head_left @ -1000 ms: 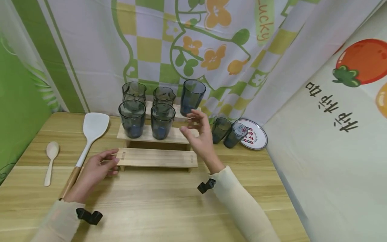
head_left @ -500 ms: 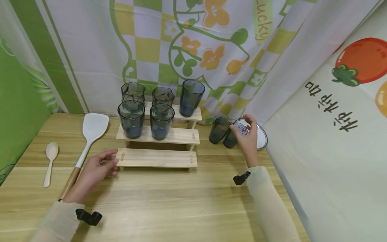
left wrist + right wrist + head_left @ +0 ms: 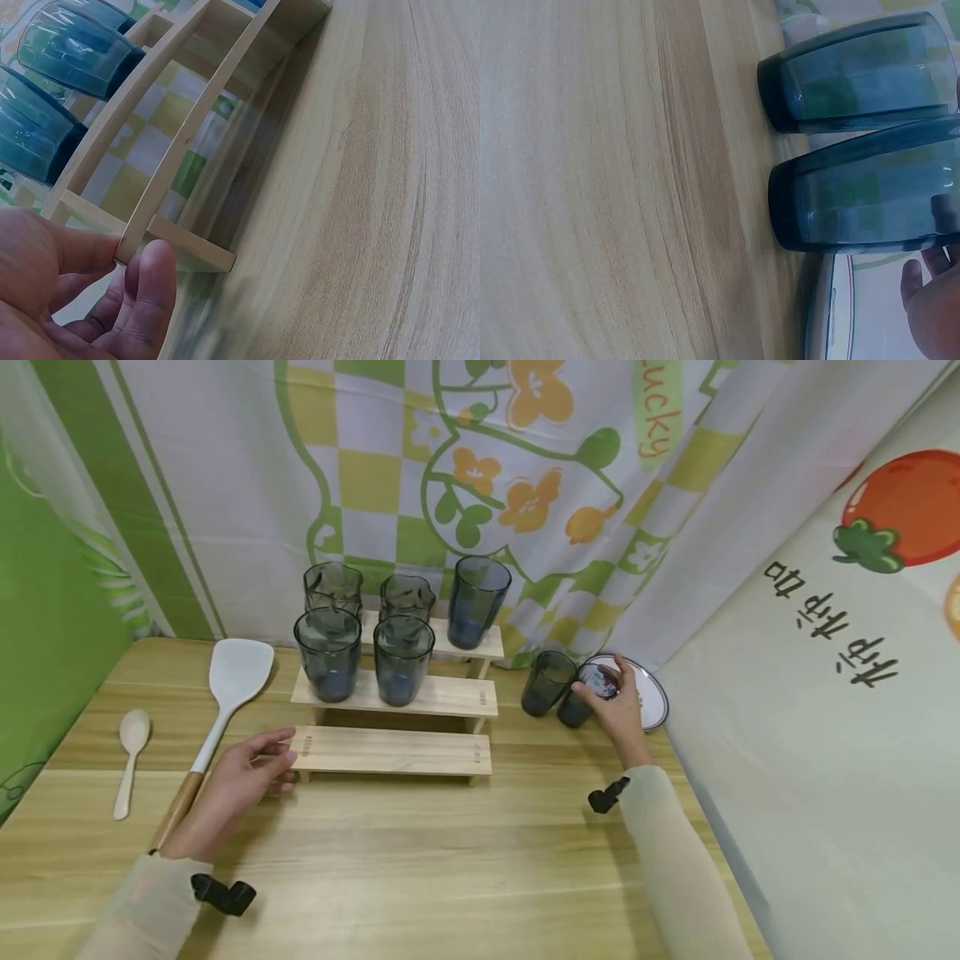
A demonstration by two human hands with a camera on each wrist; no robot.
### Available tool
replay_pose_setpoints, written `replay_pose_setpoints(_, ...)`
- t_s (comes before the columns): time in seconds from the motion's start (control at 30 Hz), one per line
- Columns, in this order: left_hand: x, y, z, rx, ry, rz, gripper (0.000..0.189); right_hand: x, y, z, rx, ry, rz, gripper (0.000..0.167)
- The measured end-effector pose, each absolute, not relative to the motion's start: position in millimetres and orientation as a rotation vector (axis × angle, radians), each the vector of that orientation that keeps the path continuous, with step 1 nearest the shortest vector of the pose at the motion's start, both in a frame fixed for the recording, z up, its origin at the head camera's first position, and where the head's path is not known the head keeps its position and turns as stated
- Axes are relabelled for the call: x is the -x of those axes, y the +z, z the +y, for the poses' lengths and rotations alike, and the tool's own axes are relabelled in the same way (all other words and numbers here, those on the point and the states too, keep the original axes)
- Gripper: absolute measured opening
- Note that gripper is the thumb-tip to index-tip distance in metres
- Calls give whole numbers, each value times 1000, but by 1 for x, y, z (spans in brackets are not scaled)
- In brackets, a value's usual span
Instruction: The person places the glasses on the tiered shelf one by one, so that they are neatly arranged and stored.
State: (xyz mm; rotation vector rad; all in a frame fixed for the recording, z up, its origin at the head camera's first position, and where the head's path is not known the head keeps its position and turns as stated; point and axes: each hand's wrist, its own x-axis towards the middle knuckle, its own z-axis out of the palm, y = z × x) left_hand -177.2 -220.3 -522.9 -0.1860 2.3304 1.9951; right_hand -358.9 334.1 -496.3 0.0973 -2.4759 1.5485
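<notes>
A three-step wooden rack [image 3: 393,752] stands mid-table. My left hand [image 3: 247,777] pinches the left end of its lowest board between thumb and finger, as the left wrist view shows. Toward the right, my right hand [image 3: 622,718] holds a tall blue-grey glass [image 3: 855,199] near its rim, the glass upright on the table. A matching glass [image 3: 547,689] stands close on its left. On the rack's middle step are two smooth glasses, one at left [image 3: 328,660] and one beside it [image 3: 402,664]. The top step bears a tall glass [image 3: 477,606] and two wavy-rimmed glasses [image 3: 332,585].
A white plate [image 3: 655,702] with a dark rim leans behind the held glass by the right wall. At left lie a white spatula [image 3: 238,672] with a wooden handle and a small pale spoon [image 3: 133,735]. A patterned curtain [image 3: 367,477] hangs behind the rack.
My right hand has moved from beside the tall glass on the top step, rightward and down to the right-hand glass on the table, taking hold near its rim. My left hand has stayed put.
</notes>
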Motion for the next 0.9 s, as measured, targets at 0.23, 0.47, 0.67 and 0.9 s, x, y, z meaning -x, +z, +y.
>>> replay_pose_setpoints(0.23, 178, -523, -220, 203, 1981, 2339, 50, 355, -498, 334, -28, 1475, -2520, 100)
replay_pose_setpoints(0.47, 179, -524, -220, 217, 1977, 2338, 50, 353, -505, 333, -38, 1547, -2462, 95)
replay_pose_setpoints(0.67, 178, -522, -219, 228, 1981, 2333, 49, 351, -511, 333, -52, 1708, -2384, 91)
replay_pose_setpoints(0.9, 178, -522, -219, 239, 1986, 2322, 50, 351, -517, 329, -60, 1813, -2299, 84)
